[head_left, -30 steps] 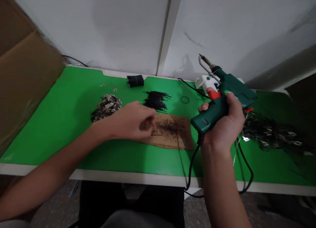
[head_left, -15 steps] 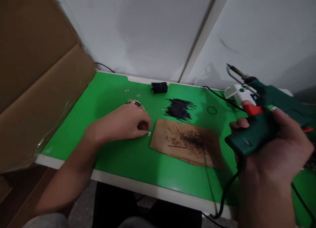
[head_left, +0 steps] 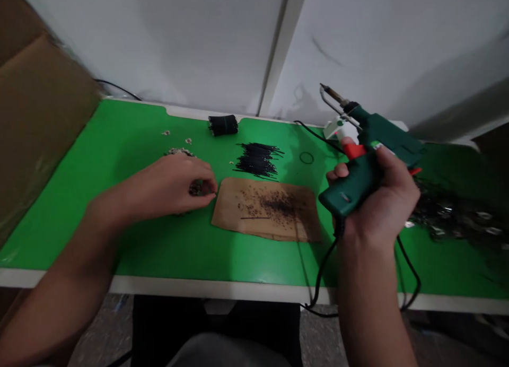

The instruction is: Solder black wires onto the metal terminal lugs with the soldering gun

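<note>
My right hand (head_left: 385,205) grips a green soldering gun (head_left: 392,136) by its handle, a finger on the red trigger. The metal tip points up and left, above the table. My left hand (head_left: 175,185) hovers at the left end of a scorched brown board (head_left: 234,197), thumb and forefinger pinched together. What they hold, if anything, is too small to make out. Behind and under that hand lies a heap of small pale parts (head_left: 178,151), mostly hidden. A single thin black wire (head_left: 254,218) lies on the board.
Loose black wires (head_left: 257,160) lie behind the board, with a tied wire bundle (head_left: 223,125) farther back. A black ring (head_left: 306,157) and a white power strip (head_left: 342,131) are at the back right. Wired parts (head_left: 449,213) pile at right. A cardboard box (head_left: 43,112) stands left.
The view has swung right, revealing more of the pile at right. The small white piece seen at my left fingertips before no longer shows. My right hand still holds the soldering gun.
</note>
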`<move>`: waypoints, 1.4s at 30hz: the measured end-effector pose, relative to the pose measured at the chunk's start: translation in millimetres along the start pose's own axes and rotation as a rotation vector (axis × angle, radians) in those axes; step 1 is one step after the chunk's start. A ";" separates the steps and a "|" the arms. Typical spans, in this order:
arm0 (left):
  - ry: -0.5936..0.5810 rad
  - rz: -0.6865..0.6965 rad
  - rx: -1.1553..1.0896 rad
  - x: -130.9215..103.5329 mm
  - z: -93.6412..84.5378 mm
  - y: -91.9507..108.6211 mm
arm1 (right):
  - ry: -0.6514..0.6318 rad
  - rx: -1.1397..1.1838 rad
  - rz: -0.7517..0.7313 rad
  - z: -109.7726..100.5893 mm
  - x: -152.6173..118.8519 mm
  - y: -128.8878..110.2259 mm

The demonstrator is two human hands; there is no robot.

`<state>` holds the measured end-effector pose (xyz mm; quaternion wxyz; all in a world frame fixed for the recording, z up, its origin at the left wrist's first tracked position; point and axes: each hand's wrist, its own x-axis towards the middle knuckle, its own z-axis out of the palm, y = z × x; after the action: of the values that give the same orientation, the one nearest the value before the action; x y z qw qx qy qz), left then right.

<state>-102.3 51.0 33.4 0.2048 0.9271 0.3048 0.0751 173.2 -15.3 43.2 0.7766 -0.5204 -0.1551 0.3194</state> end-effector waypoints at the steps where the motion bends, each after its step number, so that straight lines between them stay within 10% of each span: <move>1: -0.004 0.027 -0.046 1.9 0.1 4.5 | -0.012 0.010 -0.008 -1.1 0.5 0.6; 6: 0.045 0.202 -0.247 21.9 25.7 43.9 | -0.023 0.044 0.000 -4.7 0.3 2.5; 14: 0.275 0.282 0.107 49.4 83.7 78.6 | 0.005 0.115 0.032 -3.7 -1.7 -5.2; 35: 0.267 0.204 0.132 46.3 91.6 76.4 | -0.017 0.072 0.066 -0.9 -3.1 -6.9; 42: 0.256 0.182 0.108 45.9 91.8 75.4 | 0.014 -0.130 -0.260 -33.9 -75.4 -23.7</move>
<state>-0.9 -7.3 -16.9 0.1067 0.9433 0.2469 0.1943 144.2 -95.0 57.7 0.7772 -0.5472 -0.2363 0.2018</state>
